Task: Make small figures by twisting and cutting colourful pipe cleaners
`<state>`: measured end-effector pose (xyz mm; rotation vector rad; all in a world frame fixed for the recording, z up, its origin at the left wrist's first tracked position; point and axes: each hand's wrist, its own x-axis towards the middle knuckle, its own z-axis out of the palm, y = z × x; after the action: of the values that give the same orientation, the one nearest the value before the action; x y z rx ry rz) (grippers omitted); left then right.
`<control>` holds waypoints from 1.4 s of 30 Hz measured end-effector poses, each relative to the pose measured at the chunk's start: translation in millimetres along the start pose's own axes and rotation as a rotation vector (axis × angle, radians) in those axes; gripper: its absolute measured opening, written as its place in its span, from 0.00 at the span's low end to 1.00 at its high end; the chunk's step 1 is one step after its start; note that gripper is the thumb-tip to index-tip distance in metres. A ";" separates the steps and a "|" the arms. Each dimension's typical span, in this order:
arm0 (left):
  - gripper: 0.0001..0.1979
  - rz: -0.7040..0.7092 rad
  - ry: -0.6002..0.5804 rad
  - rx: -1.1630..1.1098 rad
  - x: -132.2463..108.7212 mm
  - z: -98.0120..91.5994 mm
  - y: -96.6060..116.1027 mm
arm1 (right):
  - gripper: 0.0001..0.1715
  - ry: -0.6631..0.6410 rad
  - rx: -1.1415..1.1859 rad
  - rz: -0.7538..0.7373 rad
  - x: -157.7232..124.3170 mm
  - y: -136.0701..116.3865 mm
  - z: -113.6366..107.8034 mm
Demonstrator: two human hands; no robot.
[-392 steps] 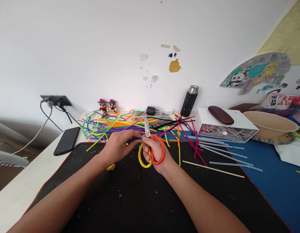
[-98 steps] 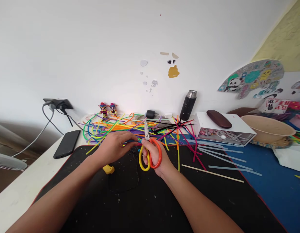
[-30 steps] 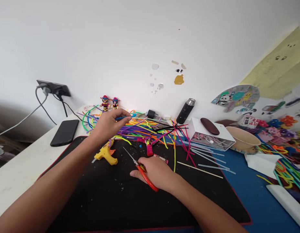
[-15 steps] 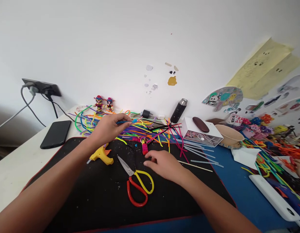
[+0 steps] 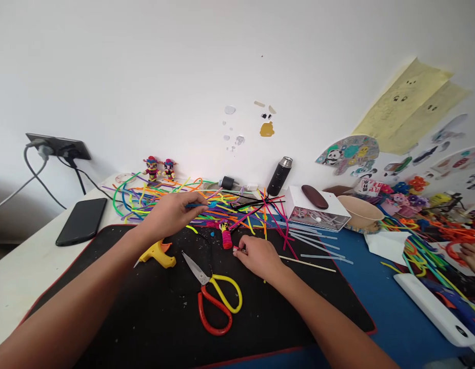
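Note:
My left hand [image 5: 179, 212] is closed in a pinch over the pile of coloured pipe cleaners [image 5: 237, 206], with a thin blue pipe cleaner [image 5: 191, 206] between thumb and fingers. My right hand [image 5: 258, 254] is low over the black mat, its fingertips closed around a tiny red and whitish piece too small to name. Just left of those fingertips is a small pink and yellow pipe-cleaner figure [image 5: 225, 236]. Scissors [image 5: 212, 292] with one red and one yellow handle lie spread on the mat. A yellow glue gun [image 5: 158, 254] rests below my left wrist.
A phone [image 5: 81, 221] lies at left. Two finished figures [image 5: 159, 168] stand by the wall. At the back are a black flask [image 5: 279, 177] and a white box [image 5: 337, 207]; a bowl [image 5: 360, 211] is further right. Another person's hand [image 5: 474, 256] shows at the right edge.
My right hand has closed its fingertips on a small red and whitish piece on the mat. My left hand stays over the pile, still pinching. The view has shifted slightly.

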<state>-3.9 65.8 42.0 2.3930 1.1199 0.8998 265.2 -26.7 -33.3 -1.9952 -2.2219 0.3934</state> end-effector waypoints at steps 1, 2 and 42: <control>0.17 0.002 0.000 0.004 0.3 0.0 0.0 | 0.10 0.007 0.031 0.004 -1.5 0.6 0.3; 0.17 0.003 0.000 0.007 0.5 0.2 -0.3 | 0.10 0.017 0.073 0.012 -3.1 1.3 0.7; 0.13 -0.007 0.067 -0.035 -2.2 23.8 1.4 | 0.26 -0.366 2.060 -0.202 48.1 -41.6 -18.9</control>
<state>11.9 62.2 24.3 2.3448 1.1271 0.9960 224.9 19.1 -7.4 -0.4662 -0.7748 1.9041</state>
